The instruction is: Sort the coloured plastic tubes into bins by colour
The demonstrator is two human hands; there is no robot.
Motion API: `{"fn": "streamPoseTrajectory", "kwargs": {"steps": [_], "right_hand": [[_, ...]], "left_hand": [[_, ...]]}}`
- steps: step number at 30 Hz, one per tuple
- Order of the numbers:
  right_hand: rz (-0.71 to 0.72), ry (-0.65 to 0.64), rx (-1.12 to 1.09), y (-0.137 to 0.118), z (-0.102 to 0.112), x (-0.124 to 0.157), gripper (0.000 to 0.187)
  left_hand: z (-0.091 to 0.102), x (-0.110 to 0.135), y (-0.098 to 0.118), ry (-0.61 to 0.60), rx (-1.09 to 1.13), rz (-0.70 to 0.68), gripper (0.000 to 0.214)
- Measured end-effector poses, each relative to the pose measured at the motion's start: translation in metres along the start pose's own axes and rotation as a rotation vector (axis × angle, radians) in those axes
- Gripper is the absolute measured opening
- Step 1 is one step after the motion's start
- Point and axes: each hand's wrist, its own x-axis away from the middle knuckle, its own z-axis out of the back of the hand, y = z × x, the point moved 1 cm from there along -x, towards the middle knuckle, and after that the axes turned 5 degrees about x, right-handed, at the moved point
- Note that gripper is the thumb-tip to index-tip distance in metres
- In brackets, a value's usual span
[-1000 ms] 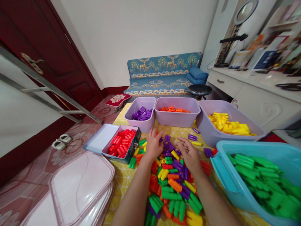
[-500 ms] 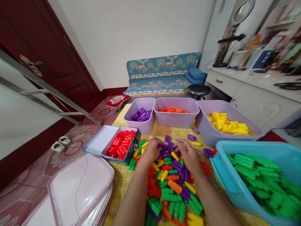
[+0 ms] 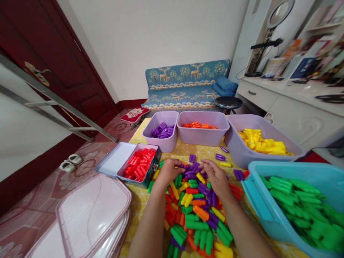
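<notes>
A mixed pile of plastic finger-shaped pieces [image 3: 199, 202], in green, orange, yellow, red and purple, lies between my forearms. My left hand [image 3: 169, 172] is at the pile's far left, its fingers bent and slightly apart beside a cluster of purple pieces [image 3: 191, 172]; I see nothing held in it. On the cluster's other side is my right hand [image 3: 215, 175], palm down, fingers loosely curved and apart, its fingertips at the purple pieces. What lies under both palms is hidden. Loose purple pieces [image 3: 220, 157] and a yellow piece [image 3: 225, 165] rest beyond my right hand.
Lilac bins hold purple [image 3: 159, 143], orange [image 3: 202, 138] and yellow pieces [image 3: 242, 156]. A turquoise bin [image 3: 258, 200] of green pieces stands right. A hinged box [image 3: 149, 175] of red pieces sits left, by stacked lids [image 3: 94, 208]. The tablecloth [image 3: 139, 200] is yellow.
My left hand has shifted left, away from the purple cluster, uncovering green and yellow pieces near its wrist. My right hand stays nearly in place.
</notes>
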Motion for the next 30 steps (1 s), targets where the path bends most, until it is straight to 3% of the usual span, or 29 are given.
{"fn": "streamPoseTrajectory", "kwargs": {"steps": [5, 10, 13, 18, 20, 23, 26, 30], "right_hand": [[0.011, -0.011, 0.018, -0.004, 0.001, 0.001, 0.036], [0.019, -0.009, 0.021, -0.003, 0.0, 0.0, 0.037], [0.016, -0.018, 0.029, -0.003, 0.0, 0.0, 0.037], [0.006, -0.02, 0.022, -0.005, 0.001, 0.0, 0.036], [0.005, -0.022, 0.021, -0.005, 0.001, 0.0, 0.036], [0.01, -0.024, 0.019, -0.005, 0.001, 0.0, 0.037], [0.013, -0.02, 0.018, -0.006, 0.001, 0.0, 0.037], [0.019, -0.01, 0.056, -0.009, 0.002, 0.001, 0.034]], "left_hand": [[0.01, 0.002, 0.018, 0.187, 0.001, 0.005, 0.007], [0.023, -0.015, 0.038, 0.465, 0.53, 0.109, 0.028], [0.031, -0.031, 0.051, 0.592, 0.864, 0.109, 0.029], [0.043, -0.047, 0.069, 0.587, 1.137, 0.101, 0.004], [0.046, -0.047, 0.074, 0.624, 1.186, 0.105, 0.011], [0.047, -0.043, 0.078, 0.667, 1.22, 0.147, 0.038], [0.046, -0.036, 0.077, 0.647, 1.17, 0.131, 0.065], [0.032, -0.018, 0.064, 0.415, 0.824, 0.087, 0.049]]}}
